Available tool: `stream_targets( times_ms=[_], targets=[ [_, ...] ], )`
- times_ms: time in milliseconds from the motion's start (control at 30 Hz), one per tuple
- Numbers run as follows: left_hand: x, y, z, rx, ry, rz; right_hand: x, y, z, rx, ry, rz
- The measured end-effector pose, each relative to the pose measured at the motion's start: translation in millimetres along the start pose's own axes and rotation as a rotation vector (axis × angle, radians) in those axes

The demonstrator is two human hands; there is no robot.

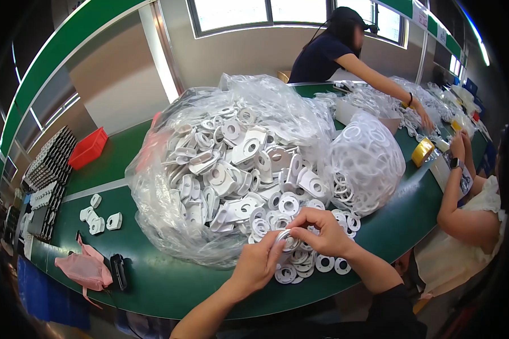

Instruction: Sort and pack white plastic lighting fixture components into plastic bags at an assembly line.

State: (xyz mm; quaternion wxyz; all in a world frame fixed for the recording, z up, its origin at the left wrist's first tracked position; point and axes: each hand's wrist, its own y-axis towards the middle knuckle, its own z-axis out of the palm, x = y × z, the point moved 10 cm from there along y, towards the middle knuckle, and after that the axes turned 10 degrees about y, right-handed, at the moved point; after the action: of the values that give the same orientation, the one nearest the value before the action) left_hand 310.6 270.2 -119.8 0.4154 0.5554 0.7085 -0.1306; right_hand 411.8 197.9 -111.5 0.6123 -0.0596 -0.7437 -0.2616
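White plastic ring [289, 239], one, pinched between two hands above the green table's [169, 282] near edge.
Left hand [258, 265] and right hand [321, 229] fingers clamp it; loose rings [300, 266] beneath, uncountable; two clear bags [169, 214] behind; four white parts [99, 217] far left.

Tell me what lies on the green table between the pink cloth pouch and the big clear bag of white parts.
Head view: a small black device lies beside the pink pouch; then bare green table up to the clear bag.

A large clear plastic bag [169, 226] of white plastic parts sits mid-table, touching a smaller tied clear bag [373, 169] of white rings on its right.
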Motion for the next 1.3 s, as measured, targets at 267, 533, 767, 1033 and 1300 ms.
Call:
stream_targets(
  times_ms=[267,533,767,1033,1300],
  targets=[
    [6.1,2.0,-1.7,-0.077,0.108,0.016,2.3,-0.2,7.4,-0.016,-0.191,-0.056],
    [23.5,1.4,23.9,-0.035,-0.849,-0.215,-22.5,-3.9,-11.7,-0.208,0.155,0.116],
    [17.2,-0.4,18.5,0.02,-0.58,-0.11,-4.4,-1.5,1.8,-0.091,0.045,0.022],
    [19.2,3.7,7.4,0.037,-0.326,-0.093,12.3,-0.9,6.1,-0.023,-0.184,-0.112],
    [14.0,5.5,-4.7,-0.078,-0.099,-0.053,-5.1,-1.5,13.2,0.047,-0.068,0.013]
  ],
)
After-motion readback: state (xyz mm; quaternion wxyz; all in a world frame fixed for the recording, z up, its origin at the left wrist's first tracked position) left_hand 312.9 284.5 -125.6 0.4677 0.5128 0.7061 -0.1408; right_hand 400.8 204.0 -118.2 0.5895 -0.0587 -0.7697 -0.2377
